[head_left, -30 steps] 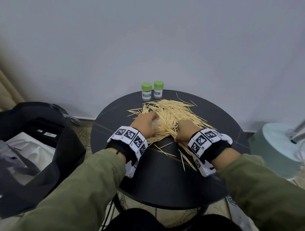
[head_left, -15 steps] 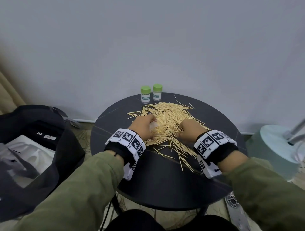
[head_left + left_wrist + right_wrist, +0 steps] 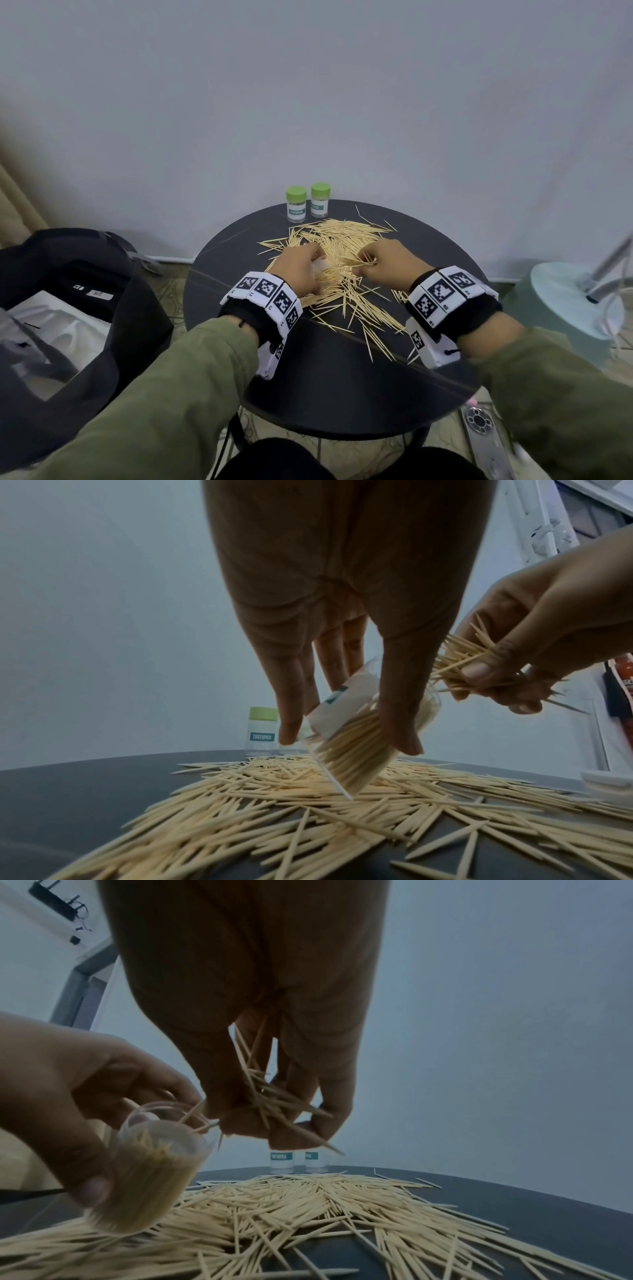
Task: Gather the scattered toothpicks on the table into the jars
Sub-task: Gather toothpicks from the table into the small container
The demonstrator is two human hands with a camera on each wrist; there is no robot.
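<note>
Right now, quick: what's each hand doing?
Left hand: grips the open jar, tilted and partly filled with toothpicks.
Right hand: pinches a bundle of toothpicks beside the jar's mouth.

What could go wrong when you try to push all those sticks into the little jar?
The bunch in the right hand is splayed in many directions, so some toothpicks may miss the jar mouth and drop back on the pile. The left hand holds the jar tilted and already quite full, so it could spill. Sharp tips might also prick the fingers.
</note>
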